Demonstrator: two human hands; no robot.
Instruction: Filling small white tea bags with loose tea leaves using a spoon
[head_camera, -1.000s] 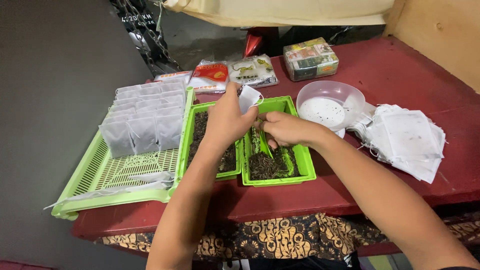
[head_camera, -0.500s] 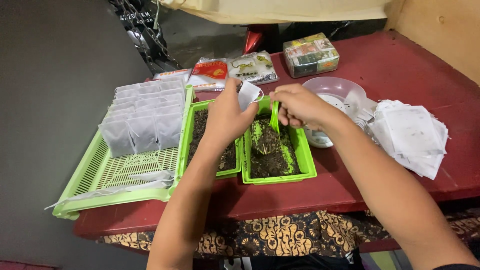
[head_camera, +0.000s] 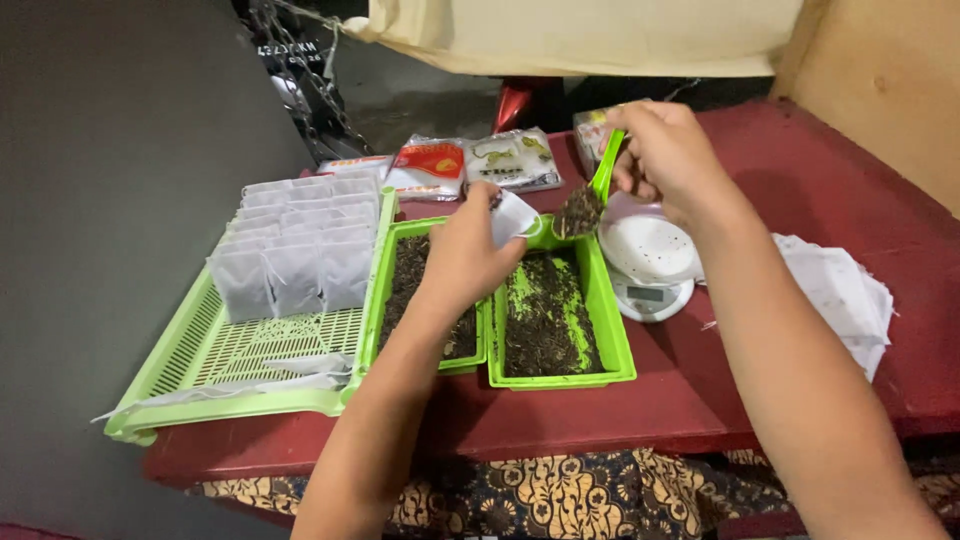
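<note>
I see the dark red table (head_camera: 760, 170) filling most of the view, its near edge running along six o'clock above a patterned cloth (head_camera: 560, 490). Bare red surface lies open at two o'clock and along the front edge; the left end is crowded.

At nine o'clock sits the large lime-green slotted tray (head_camera: 250, 360), plastic lattice, its long axis running from seven toward twelve o'clock, with rows of small white filled pouches (head_camera: 290, 250) standing at its far end. Two smaller green trays sit side by side at centre, touching: the left tray (head_camera: 375, 310) mostly under my forearm, the right tray (head_camera: 615, 340) holding a thin scatter of dark, crumbly loose leaf.

At three o'clock lies a heap of flat white empty bags (head_camera: 840, 295), soft and papery. Just beside the right tray, a white bowl (head_camera: 650, 250) rests on a small scale (head_camera: 650, 298). Sealed packets (head_camera: 470, 165) lie at twelve o'clock.

My left hand (head_camera: 465, 255) hovers over the seam between the small trays, fingers pinched closed on a small white pouch (head_camera: 512, 215), its mouth tilted toward one o'clock. My right hand (head_camera: 665, 155) is raised at one o'clock, fingers curled tight around a green plastic scoop (head_camera: 590, 195); its long axis slants from one o'clock down to seven, loaded end lowest, just beside the pouch mouth.
</note>
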